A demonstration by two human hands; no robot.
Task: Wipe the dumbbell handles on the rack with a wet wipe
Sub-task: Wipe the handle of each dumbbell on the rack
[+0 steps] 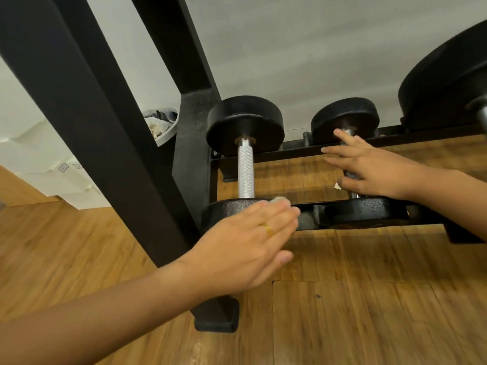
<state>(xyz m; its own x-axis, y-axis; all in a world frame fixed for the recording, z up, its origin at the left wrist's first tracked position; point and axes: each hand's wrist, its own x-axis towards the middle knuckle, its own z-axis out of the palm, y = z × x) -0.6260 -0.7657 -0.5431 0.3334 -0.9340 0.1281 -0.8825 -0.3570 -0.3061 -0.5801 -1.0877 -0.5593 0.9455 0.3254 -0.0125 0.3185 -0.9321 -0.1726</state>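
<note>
Two black dumbbells lie across the low rack rails (290, 153). The left dumbbell has a bare knurled silver handle (246, 175). My left hand (250, 233) lies flat with straight fingers on its near head (224, 210), pressing a pale wet wipe (278, 199) that peeks out past the fingertips. My right hand (374, 172) rests with straight, spread fingers on the second dumbbell's handle (354, 194), which it mostly covers. The index finger reaches that dumbbell's far head (345, 115), and the thumb lies beside the handle. A small white scrap (337, 186) shows by the thumb.
A thick black rack upright (105, 127) slants across the left, its foot (217, 318) on the wooden floor. A larger dumbbell head (442, 83) sits at the upper right. A white bin with rubbish (164, 127) stands behind the upright, by the grey wall.
</note>
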